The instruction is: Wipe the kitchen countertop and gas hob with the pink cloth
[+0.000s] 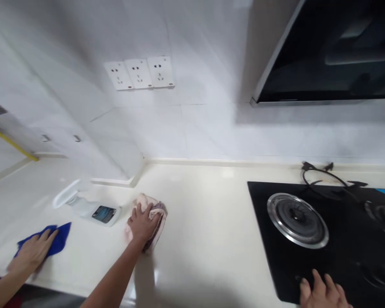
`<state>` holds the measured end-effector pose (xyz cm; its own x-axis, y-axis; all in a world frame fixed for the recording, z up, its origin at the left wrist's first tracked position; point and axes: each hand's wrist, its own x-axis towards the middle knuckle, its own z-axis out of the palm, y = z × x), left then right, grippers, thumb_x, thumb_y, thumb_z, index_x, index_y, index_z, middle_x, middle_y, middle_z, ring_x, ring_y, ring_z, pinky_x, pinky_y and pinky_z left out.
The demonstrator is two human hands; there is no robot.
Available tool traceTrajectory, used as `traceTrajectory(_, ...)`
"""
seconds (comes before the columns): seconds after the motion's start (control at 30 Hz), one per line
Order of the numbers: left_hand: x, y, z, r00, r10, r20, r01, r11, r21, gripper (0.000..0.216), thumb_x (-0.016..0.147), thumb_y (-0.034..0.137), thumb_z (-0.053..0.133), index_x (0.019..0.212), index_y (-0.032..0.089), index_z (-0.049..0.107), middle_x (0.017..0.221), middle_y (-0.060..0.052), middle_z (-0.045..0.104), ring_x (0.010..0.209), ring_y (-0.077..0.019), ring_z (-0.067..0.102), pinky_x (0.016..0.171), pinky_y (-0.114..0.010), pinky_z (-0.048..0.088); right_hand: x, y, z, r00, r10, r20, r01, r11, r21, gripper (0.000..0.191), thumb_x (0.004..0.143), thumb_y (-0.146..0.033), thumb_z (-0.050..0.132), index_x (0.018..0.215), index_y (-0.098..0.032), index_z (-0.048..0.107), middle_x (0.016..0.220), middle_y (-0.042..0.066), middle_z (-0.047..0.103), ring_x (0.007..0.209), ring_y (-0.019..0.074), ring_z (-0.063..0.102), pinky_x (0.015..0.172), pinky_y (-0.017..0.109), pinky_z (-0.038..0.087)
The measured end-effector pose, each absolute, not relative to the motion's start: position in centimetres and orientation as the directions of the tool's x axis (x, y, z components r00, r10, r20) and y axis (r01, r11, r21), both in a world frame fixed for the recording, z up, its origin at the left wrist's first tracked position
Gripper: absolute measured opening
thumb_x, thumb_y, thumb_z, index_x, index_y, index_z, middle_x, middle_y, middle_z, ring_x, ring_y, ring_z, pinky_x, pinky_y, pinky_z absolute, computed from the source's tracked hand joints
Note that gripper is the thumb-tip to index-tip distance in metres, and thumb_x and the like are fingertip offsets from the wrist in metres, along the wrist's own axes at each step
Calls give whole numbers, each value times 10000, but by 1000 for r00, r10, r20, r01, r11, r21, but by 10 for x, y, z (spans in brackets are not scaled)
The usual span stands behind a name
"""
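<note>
My left hand (143, 223) presses a crumpled pale pink cloth (158, 209) with a dark patterned part onto the white countertop, its fingers curled over the fabric. At the lower right, my right hand (324, 291) rests at the front of the black glass cooktop (259, 222), fingers apart and holding nothing. A white spray bottle (86, 207) with a dark label lies on its side to the left of the pink cloth. Further left, another person's hand (32, 252) lies on a blue cloth (60, 239) on the same counter.
A round burner (297, 220) with a shiny ring is set in the cooktop. Behind it lies a black pan-support ring (327, 171). A dark range hood (327, 60) overhangs the right side. Wall sockets (139, 73) and a yellow pipe (13, 143) are at the left.
</note>
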<state>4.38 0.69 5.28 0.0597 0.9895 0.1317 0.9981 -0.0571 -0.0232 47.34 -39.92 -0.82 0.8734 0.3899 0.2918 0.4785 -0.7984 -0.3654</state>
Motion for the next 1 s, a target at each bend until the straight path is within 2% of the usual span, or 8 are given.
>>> traceTrajectory(0.2,180,54,54,253,959,123,960,-265,91,595,945,590,568,1477,326,601,1706,-150,320,1513,-450,313,1140,-616,323,469,-393,-11,832,413,371,518,-818,-249,697,968,-526,246,1341,-86,637,1427,265,589,1431,453,455,1133,687,356)
traceTrajectory(0.37,305,54,55,450,886,115,863,-464,200,609,925,569,612,1468,294,620,1704,-174,311,1525,-477,278,1161,-644,285,468,-391,-12,819,435,375,532,-821,-209,663,1009,-478,237,1350,-65,627,1452,253,574,1455,430,424,1172,666,323)
traceTrajectory(0.6,425,4,49,639,760,119,721,-646,252,598,923,607,627,1439,307,642,1685,-147,359,1509,-459,311,1175,-631,281,470,-392,-14,817,446,365,534,-825,-186,636,1027,-457,242,1378,-71,605,1487,232,542,1479,407,385,1200,636,290)
traceTrajectory(0.77,436,-59,47,740,660,128,612,-741,276,559,932,632,616,1395,322,663,1669,-113,394,1499,-405,347,1187,-591,299,471,-392,-16,809,449,379,541,-822,-180,643,1029,-460,219,1378,-76,599,1479,237,545,1479,397,370,1195,642,282)
traceTrajectory(0.9,395,-117,45,820,564,101,511,-800,314,539,914,604,647,1350,289,678,1671,-117,383,1514,-419,320,1196,-623,295,473,-393,-20,803,438,405,539,-824,-177,641,1031,-471,225,1370,-80,604,1467,238,557,1468,393,385,1189,639,283)
traceTrajectory(1.0,349,-172,39,884,465,44,417,-828,374,620,855,646,691,1374,310,652,1708,-100,320,1535,-439,284,1211,-663,271,475,-395,-22,803,435,408,537,-824,-179,655,1030,-488,215,1369,-85,605,1464,234,559,1464,394,391,1192,633,278)
